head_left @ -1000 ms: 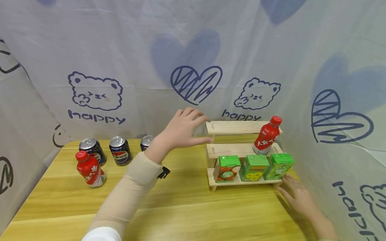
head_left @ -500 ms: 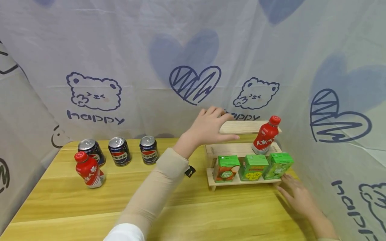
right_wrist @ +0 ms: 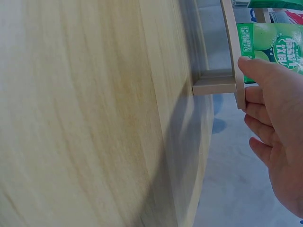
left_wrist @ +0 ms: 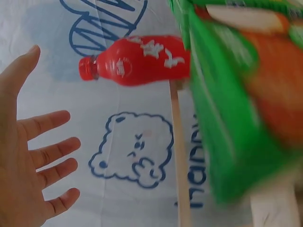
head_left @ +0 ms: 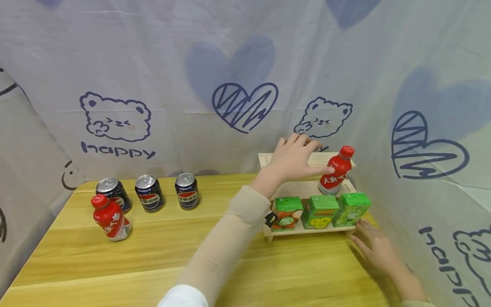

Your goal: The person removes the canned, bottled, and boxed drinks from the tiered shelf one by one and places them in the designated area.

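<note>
My left hand (head_left: 293,160) hovers with spread fingers at the top of a small three-tier wooden shelf (head_left: 268,161), holding nothing. Its thumb overlaps a red bottle (head_left: 339,170) on the middle tier in the head view; the left wrist view shows the bottle (left_wrist: 142,61) apart from the fingers. My right hand (head_left: 377,247) grips the right end of the lowest tier, thumb in front and fingers round the end, as the right wrist view shows beside a green drink carton (right_wrist: 274,45). On that tier stand three cartons: one with a red-brown front (head_left: 287,215), one with yellow flowers (head_left: 320,213), one green (head_left: 350,209).
To the left on the wooden table (head_left: 153,260) three dark Pepsi cans stand in a row: left (head_left: 115,192), middle (head_left: 149,194) and right (head_left: 186,192). A second red bottle (head_left: 111,217) stands before the left can. A printed cloth (head_left: 172,55) hangs behind and at the sides.
My left hand has moved right, from the shelf's left edge to beside the red bottle. The right can has come into full view. My right hand stays at the shelf's end.
</note>
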A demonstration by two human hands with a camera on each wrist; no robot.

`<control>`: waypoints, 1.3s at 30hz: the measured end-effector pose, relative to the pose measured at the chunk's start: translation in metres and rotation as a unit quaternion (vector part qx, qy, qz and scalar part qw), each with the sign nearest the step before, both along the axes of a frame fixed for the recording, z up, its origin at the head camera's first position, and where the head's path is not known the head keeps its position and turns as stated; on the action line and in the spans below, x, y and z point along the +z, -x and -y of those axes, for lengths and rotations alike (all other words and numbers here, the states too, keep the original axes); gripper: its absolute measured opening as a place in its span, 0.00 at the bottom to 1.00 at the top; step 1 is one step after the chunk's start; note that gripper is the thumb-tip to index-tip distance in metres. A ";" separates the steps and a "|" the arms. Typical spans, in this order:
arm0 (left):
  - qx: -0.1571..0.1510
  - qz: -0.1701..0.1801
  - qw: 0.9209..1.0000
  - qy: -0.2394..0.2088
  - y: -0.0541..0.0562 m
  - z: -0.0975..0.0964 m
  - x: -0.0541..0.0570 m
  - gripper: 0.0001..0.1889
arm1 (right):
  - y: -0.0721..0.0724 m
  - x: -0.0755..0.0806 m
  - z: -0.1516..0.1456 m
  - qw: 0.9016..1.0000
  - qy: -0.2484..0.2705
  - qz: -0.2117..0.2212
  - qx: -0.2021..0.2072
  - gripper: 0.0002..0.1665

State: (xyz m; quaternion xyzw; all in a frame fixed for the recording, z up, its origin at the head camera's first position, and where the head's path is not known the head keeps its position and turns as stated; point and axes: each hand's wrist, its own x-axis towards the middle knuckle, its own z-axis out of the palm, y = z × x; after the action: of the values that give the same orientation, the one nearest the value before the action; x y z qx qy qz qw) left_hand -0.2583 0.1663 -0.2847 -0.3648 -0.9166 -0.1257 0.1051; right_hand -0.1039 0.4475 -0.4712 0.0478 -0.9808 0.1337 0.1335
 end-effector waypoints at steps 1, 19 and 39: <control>0.004 0.004 1.000 -0.002 0.000 -0.004 -0.001 0.42 | 0.000 0.000 0.000 1.000 0.000 0.003 -0.001 0.32; 0.072 0.050 0.995 -0.049 0.000 -0.060 -0.033 0.45 | 0.001 -0.003 -0.003 1.000 -0.010 0.008 -0.003 0.33; 0.113 0.041 0.992 -0.042 0.005 -0.095 -0.061 0.41 | 0.001 0.000 -0.003 1.000 -0.012 0.012 -0.003 0.32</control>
State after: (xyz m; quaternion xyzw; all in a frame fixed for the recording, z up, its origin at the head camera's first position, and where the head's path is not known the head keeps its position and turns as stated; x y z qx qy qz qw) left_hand -0.2630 0.2616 -0.3460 -0.2483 -0.9495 -0.1664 0.0958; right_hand -0.1044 0.4509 -0.4716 0.0446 -0.9840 0.1217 0.1220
